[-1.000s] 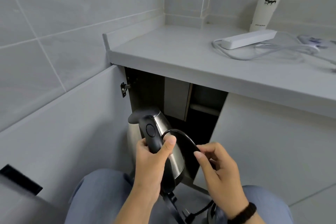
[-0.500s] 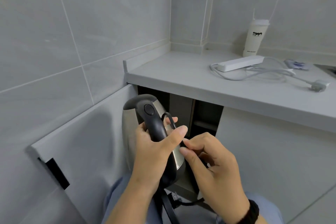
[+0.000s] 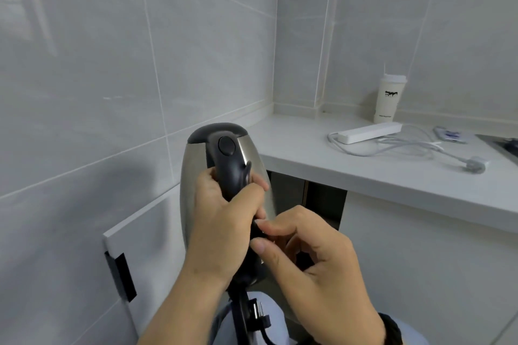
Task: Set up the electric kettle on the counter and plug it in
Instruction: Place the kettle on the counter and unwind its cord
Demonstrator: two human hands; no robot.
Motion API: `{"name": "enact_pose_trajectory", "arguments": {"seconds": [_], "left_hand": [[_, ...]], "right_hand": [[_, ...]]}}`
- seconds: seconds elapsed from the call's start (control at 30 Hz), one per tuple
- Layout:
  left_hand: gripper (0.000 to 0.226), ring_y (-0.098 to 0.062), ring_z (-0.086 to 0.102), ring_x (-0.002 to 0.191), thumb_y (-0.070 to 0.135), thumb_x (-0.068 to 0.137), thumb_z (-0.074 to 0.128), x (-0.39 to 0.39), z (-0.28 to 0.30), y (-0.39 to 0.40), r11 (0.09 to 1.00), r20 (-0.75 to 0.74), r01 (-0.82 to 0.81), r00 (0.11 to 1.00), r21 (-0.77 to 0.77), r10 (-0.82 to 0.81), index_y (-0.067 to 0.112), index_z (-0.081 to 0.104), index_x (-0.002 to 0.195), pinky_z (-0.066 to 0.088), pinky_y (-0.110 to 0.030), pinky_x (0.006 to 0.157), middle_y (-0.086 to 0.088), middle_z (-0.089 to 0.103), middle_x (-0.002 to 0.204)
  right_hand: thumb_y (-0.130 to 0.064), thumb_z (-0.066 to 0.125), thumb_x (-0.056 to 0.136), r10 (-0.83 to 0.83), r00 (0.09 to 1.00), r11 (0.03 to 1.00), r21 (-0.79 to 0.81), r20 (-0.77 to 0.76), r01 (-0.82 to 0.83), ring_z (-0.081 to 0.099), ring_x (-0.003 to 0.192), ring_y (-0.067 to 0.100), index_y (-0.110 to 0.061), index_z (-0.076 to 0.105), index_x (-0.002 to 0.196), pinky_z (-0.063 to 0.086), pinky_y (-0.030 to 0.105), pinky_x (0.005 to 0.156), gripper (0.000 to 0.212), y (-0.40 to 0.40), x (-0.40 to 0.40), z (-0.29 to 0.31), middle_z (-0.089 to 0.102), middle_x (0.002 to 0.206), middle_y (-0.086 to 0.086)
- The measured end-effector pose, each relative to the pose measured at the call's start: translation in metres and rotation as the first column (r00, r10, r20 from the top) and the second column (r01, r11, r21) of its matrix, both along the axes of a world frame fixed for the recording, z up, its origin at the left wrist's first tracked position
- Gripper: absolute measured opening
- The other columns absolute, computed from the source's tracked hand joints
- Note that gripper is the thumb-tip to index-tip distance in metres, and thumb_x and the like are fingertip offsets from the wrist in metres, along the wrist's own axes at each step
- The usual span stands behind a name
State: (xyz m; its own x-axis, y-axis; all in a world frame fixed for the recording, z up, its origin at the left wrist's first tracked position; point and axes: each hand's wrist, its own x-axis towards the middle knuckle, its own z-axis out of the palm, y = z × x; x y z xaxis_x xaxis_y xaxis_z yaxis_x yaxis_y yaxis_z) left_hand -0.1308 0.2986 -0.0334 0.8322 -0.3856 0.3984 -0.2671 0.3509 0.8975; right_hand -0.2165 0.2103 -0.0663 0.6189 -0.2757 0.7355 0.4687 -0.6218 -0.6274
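A steel electric kettle (image 3: 193, 176) with a black lid and handle hangs upright in front of the open cabinet, left of the counter (image 3: 364, 176). My left hand (image 3: 224, 221) is wrapped around its black handle. My right hand (image 3: 316, 263) pinches the kettle's black cord beside the handle, fingers curled. The cord's black plug (image 3: 256, 316) dangles below the kettle. A white power strip (image 3: 370, 133) with a coiled white cable lies on the counter to the right.
A white tumbler (image 3: 389, 99) stands at the counter's back by the tiled wall. A small white-and-blue item (image 3: 450, 134) lies beyond the strip. The open cabinet door (image 3: 145, 235) stands at the left. A sink edge (image 3: 501, 145) shows at far right.
The kettle has risen out of the cabinet to about counter height, held by my left hand. My right hand stayed on the cord beside the handle. The view tilted upward.
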Motion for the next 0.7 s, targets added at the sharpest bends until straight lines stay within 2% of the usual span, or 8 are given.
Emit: {"name": "enact_pose_trajectory", "arguments": {"seconds": [0.1, 0.2, 0.3, 0.4, 0.6, 0.7], "left_hand": [[0.025, -0.017, 0.048, 0.044, 0.018, 0.08, 0.066, -0.001, 0.014, 0.013, 0.997, 0.063, -0.059, 0.996, 0.04, 0.056, -0.001, 0.054, 0.091, 0.046, -0.027, 0.047, -0.011, 0.051, 0.054], [0.013, -0.014, 0.049, 0.044, 0.016, 0.086, 0.063, 0.002, 0.023, 0.03, 0.988, 0.15, -0.137, 0.981, 0.073, 0.125, 0.007, 0.055, 0.087, 0.045, -0.024, 0.047, -0.008, 0.056, 0.06], [0.011, -0.014, 0.045, 0.041, 0.016, 0.086, 0.063, 0.009, 0.031, 0.054, 0.981, 0.156, -0.182, 0.973, 0.068, 0.17, 0.009, 0.055, 0.083, 0.041, -0.024, 0.043, -0.004, 0.055, 0.06], [0.02, -0.019, 0.04, 0.04, 0.025, 0.078, 0.064, 0.014, 0.036, 0.078, 0.978, 0.15, -0.196, 0.971, 0.068, 0.184, 0.008, 0.054, 0.074, 0.036, -0.032, 0.044, -0.014, 0.051, 0.06], [0.038, -0.018, 0.035, 0.037, 0.032, 0.063, 0.068, 0.019, 0.039, 0.112, 0.981, 0.113, -0.182, 0.978, 0.064, 0.174, 0.001, 0.051, 0.076, 0.033, -0.027, 0.04, -0.017, 0.046, 0.06], [0.03, -0.017, 0.035, 0.037, 0.023, 0.07, 0.063, 0.025, 0.039, 0.124, 0.978, 0.099, -0.193, 0.978, 0.075, 0.185, -0.003, 0.049, 0.078, 0.034, -0.025, 0.038, -0.013, 0.048, 0.06]], "right_hand": [[-0.031, 0.07, 0.08, 0.054, 0.998, 0.998, -0.021, -0.019, -0.054, 0.062, 0.076, 0.01, -0.03, 0.07, 0.095, 0.045, 0.012, 0.064, 0.015, 0.01, -0.003, 0.01, 0.064, 0.083, -0.014], [-0.024, 0.067, 0.083, 0.1, 0.994, 0.992, -0.07, -0.038, -0.102, 0.063, 0.079, 0.011, -0.03, 0.072, 0.095, 0.048, 0.015, 0.063, 0.014, 0.018, -0.003, 0.013, 0.064, 0.085, -0.012], [-0.024, 0.065, 0.085, 0.109, 0.993, 0.992, -0.063, -0.052, -0.112, 0.063, 0.079, 0.013, -0.031, 0.072, 0.095, 0.05, 0.021, 0.062, 0.015, 0.019, -0.003, 0.015, 0.065, 0.085, -0.012], [-0.027, 0.063, 0.085, 0.127, 0.989, 0.991, -0.027, -0.074, -0.13, 0.064, 0.079, 0.015, -0.029, 0.073, 0.095, 0.052, 0.026, 0.062, 0.014, 0.019, 0.0, 0.016, 0.065, 0.085, -0.011], [-0.028, 0.062, 0.084, 0.131, 0.977, 0.991, 0.003, -0.171, -0.132, 0.063, 0.087, 0.013, -0.03, 0.072, 0.094, 0.053, 0.023, 0.069, 0.014, 0.025, 0.021, 0.015, 0.067, 0.088, -0.013], [-0.019, 0.065, 0.086, 0.106, 0.962, 0.994, 0.021, -0.252, -0.104, 0.063, 0.088, 0.009, -0.03, 0.072, 0.092, 0.051, 0.019, 0.072, 0.014, 0.031, 0.042, 0.006, 0.067, 0.088, -0.015]]}}
